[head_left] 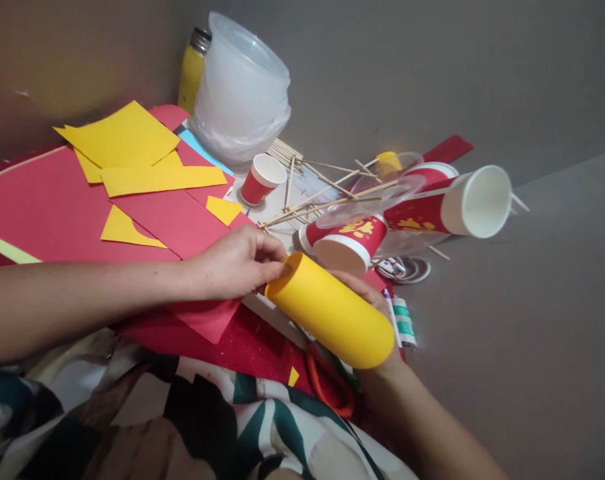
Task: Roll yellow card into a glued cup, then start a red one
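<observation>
A yellow paper tube (332, 312) lies slantwise between my hands, just above the red sheets. My left hand (237, 263) pinches its open upper rim with the fingers closed on the edge. My right hand (369, 297) is mostly hidden beneath the tube and cradles it from below, fingers curled around its far side. Red paper cups (349, 241) with gold print lie on their sides just beyond the tube.
Red paper sheets (42, 207) and yellow paper offcuts (127, 143) cover the left. A small upright red cup (263, 179), wooden sticks (322, 193), stacked clear plastic bowls (242, 93), a yellow bottle (192, 70), orange-handled scissors (332, 387) and a tape roll (407, 270) surround the hands. Patterned cloth lies at the bottom.
</observation>
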### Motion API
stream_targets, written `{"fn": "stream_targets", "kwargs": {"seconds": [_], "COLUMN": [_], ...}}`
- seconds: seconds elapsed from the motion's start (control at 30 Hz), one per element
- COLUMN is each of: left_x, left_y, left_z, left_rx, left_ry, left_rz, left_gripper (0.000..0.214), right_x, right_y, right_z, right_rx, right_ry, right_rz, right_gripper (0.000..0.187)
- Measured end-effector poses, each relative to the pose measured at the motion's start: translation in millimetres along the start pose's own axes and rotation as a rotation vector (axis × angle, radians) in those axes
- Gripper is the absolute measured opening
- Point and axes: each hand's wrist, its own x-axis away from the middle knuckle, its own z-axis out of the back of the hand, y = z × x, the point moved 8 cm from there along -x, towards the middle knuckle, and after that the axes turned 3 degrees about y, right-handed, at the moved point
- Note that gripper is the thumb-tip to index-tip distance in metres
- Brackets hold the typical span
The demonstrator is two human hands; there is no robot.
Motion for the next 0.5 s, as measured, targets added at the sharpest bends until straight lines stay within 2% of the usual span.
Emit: {"fn": "stream_targets", "kwargs": {"seconds": [0.1,0.23,0.4,0.5], "left_x": [-3.2,-5.2,-3.3,-1.1], "left_y": [-5.1,-5.7,4.5,12.5], "left_z": [2.0,4.1,13.7,20.6], "left_rx": [0.057,0.144,0.226,0.235], "left_ry": [0.019,0.022,0.094,0.145], "left_rz": [0.051,0.103,0.06,0.006], "left_gripper": [0.008,0.008,0.026,0.026], "right_x": [-1.7,-3.5,-5.8,-9.5], "right_y": [-7.8,-24.8,-48.2,-62.4], "right_z": [-2.1,-4.8,-5.6,-9.9], "right_rx": [-0.107,-0.023,0.069,0.052], "right_ry": [0.008,-0.012,0.037,0.016], "right_rz": [-0.023,0.113,0.298,0.341], "right_gripper": [0.022,0.036,0.04,0.044]}}
